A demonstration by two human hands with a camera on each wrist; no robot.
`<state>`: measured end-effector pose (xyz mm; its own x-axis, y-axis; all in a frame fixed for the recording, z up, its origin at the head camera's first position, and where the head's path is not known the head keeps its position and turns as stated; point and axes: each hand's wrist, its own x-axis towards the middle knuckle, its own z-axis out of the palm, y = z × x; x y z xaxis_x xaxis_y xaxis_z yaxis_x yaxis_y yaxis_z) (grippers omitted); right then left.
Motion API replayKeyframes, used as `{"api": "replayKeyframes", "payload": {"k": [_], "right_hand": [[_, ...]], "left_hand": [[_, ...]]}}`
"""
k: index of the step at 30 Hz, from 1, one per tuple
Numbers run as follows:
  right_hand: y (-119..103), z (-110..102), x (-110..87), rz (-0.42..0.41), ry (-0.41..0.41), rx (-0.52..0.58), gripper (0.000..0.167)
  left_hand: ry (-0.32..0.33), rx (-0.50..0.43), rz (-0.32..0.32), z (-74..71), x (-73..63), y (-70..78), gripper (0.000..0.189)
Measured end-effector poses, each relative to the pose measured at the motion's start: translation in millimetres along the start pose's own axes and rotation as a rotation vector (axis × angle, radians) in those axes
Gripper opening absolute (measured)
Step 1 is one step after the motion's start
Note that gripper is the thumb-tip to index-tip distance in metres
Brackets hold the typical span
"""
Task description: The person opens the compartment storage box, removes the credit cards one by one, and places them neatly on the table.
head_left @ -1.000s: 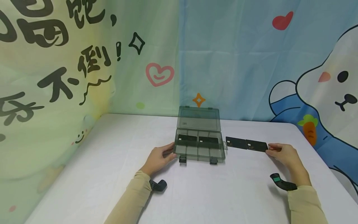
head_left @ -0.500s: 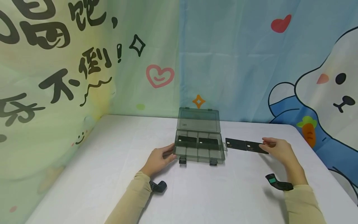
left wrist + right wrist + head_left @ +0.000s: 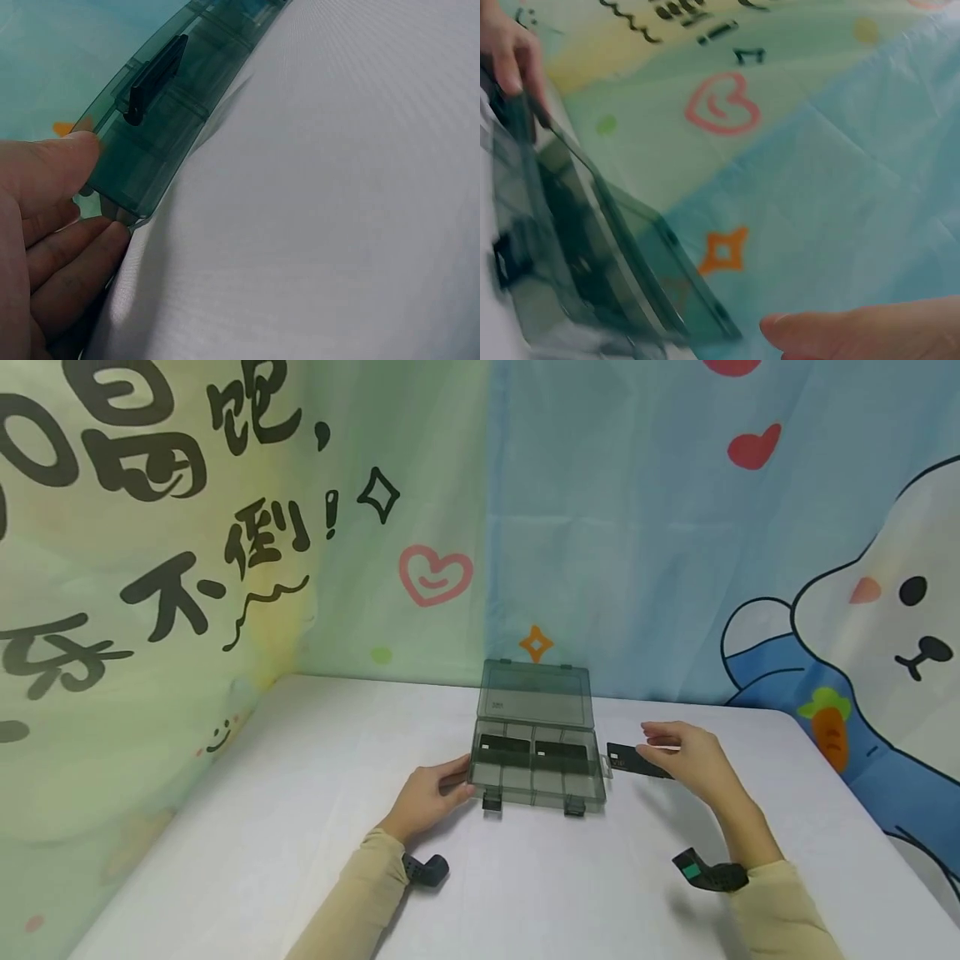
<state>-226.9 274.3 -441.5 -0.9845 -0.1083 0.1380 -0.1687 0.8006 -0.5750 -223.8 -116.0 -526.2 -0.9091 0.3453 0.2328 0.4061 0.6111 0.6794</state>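
A clear grey-green plastic box (image 3: 510,777) lies with its lid (image 3: 536,693) raised at the back and two black latches on its front. Two black cards, one of them the left card (image 3: 504,750), rest in its compartments. My left hand (image 3: 427,797) grips the box's left side; in the left wrist view the thumb (image 3: 52,169) is at the upper edge and fingertips are at the lower corner. My right hand (image 3: 690,760) hovers over a black VIP card (image 3: 626,758) right of the box, fingers loosely bent, nothing visible in them. A second VIP card is hidden behind it.
A white-covered table (image 3: 555,877) extends around the box. Behind it hangs a printed cloth (image 3: 615,568) with hearts, writing and a cartoon animal. Black bands sit at both wrists, such as the right band (image 3: 712,872).
My right hand leaves the far end of the right VIP card and moves left, over towards the other one. My left hand stays at the box. The head view has tilted slightly upward.
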Motion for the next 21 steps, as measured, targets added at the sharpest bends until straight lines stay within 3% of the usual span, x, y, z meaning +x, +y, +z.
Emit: {"api": "replayKeyframes", "payload": {"k": [11,14,21], "right_hand": [[-41,46,20.3,-0.138,-0.121,0.069,0.045],[-50,54,33.1,-0.18,-0.183,0.055,0.043],[-66,69,71.1,-0.172,-0.314,0.011,0.04]], "left_hand": [[-0.019,-0.014,0.007,-1.5,-0.8,0.7,0.059],[-0.025,-0.008,0.004,-0.4,-1.3,-1.0,0.06],[-0.019,-0.004,0.006,-1.7,-2.4,0.0,0.06]]}}
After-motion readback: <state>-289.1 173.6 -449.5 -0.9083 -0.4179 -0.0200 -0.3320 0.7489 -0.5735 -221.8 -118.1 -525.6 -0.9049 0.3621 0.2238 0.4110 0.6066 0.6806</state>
